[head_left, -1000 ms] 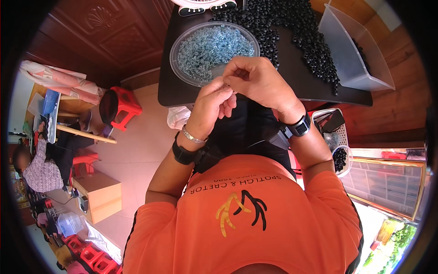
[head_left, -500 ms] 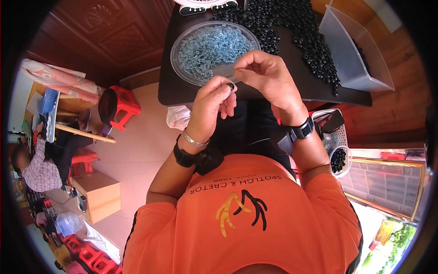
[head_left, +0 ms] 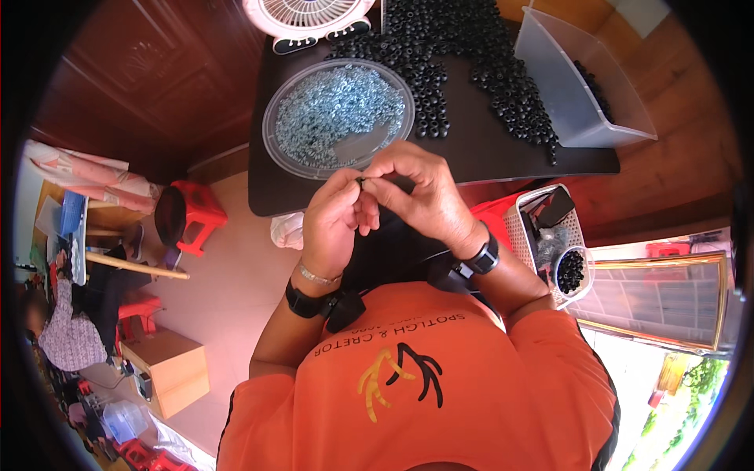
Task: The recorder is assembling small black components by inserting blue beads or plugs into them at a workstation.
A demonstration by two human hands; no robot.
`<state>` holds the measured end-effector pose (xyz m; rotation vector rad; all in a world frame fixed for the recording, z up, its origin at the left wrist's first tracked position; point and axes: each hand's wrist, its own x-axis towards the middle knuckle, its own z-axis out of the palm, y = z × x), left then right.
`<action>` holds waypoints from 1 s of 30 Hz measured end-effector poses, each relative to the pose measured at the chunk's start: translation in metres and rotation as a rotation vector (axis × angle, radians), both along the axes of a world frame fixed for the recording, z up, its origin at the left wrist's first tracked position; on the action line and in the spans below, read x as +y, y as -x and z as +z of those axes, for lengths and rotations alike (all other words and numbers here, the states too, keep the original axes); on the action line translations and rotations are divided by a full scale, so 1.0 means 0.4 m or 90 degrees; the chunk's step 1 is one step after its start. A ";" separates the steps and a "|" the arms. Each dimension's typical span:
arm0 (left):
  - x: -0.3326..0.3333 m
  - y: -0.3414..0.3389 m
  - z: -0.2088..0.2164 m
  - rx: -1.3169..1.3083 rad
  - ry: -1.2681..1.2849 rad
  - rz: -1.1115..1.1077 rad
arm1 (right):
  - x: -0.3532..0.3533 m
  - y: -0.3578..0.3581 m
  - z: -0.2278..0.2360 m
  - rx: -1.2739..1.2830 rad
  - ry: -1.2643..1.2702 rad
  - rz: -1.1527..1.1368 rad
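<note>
My left hand [head_left: 333,218] pinches a small black round part [head_left: 360,180] between thumb and forefinger, like the ones heaped on the table. My right hand [head_left: 422,194] has come up against it, thumb and forefinger closed at the same part. Whatever lies between the right fingertips is too small to make out. Just beyond both hands stands a round clear tub [head_left: 272,149] of small shiny pale-blue pieces [head_left: 334,106], with a bare patch of its bottom showing on the near right side. Many black round parts [head_left: 514,90] lie loose across the back of the table.
A black table [head_left: 471,149] carries a clear plastic bin [head_left: 569,102] at right and a pink-and-white fan [head_left: 310,16] at the back. Beside my right forearm is a white basket [head_left: 518,228] with a cup of black parts [head_left: 570,271]. A red stool [head_left: 206,216] and another person [head_left: 71,337] are at left.
My right hand has moved from the tub's near edge down to the black part in my left hand. The view has shifted, bringing more of the fan into sight.
</note>
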<state>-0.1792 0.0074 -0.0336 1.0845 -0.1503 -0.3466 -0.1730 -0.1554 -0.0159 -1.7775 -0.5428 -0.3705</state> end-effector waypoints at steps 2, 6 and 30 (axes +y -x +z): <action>-0.006 -0.002 -0.005 0.003 0.015 -0.009 | -0.006 0.007 -0.007 -0.005 0.016 0.009; -0.015 0.004 -0.016 -0.009 0.051 -0.038 | -0.010 0.008 -0.017 -0.001 0.018 0.005; 0.012 -0.002 -0.032 -0.016 -0.005 -0.070 | -0.281 -0.210 -0.017 -0.055 0.423 -0.225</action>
